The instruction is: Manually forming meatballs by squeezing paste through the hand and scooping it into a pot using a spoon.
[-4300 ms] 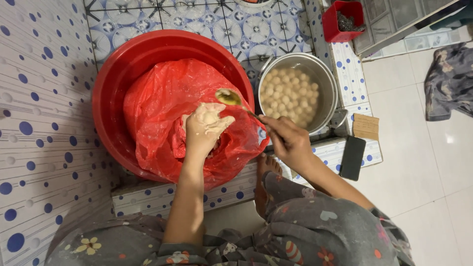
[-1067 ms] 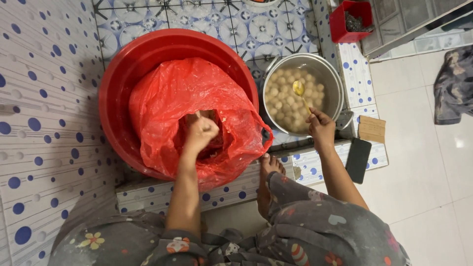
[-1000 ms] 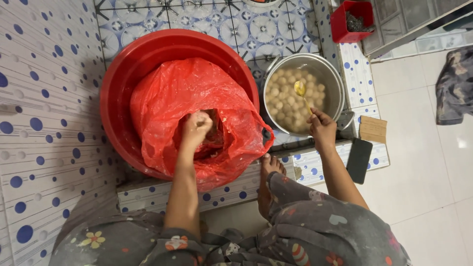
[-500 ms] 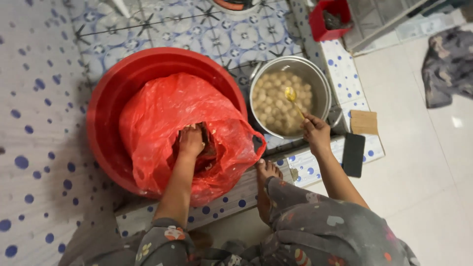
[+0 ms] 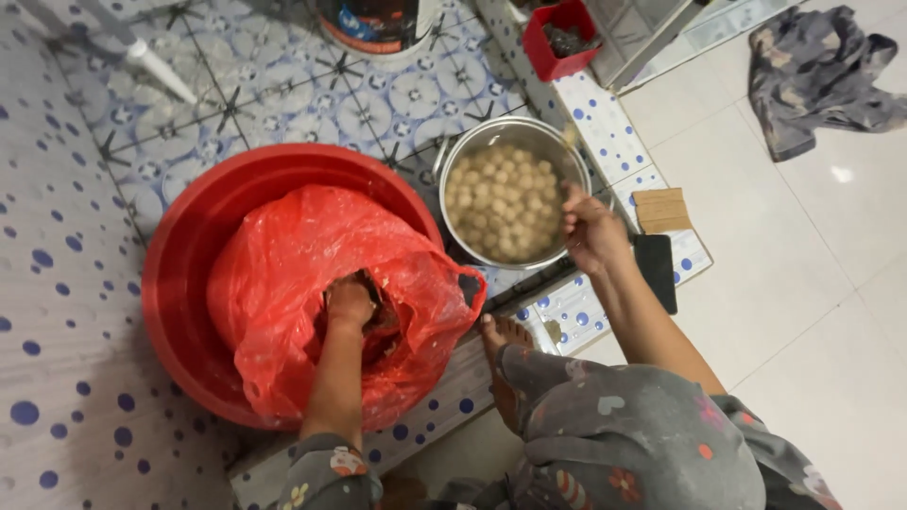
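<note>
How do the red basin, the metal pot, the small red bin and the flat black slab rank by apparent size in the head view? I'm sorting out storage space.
Largest to smallest:
1. red basin
2. metal pot
3. small red bin and flat black slab: they look similar, and the bin is cut by the frame edge, so unranked.

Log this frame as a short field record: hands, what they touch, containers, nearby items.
left hand: closed, reaching into the red plastic bag
right hand: over the rim of the round metal pot; a thin handle seems to be in it, blurred
pot contents: pale round balls, many
bag location: inside the large red plastic basin
nearby: flat black rectangular object, brown cardboard piece, small red box, grey cloth on floor
</note>
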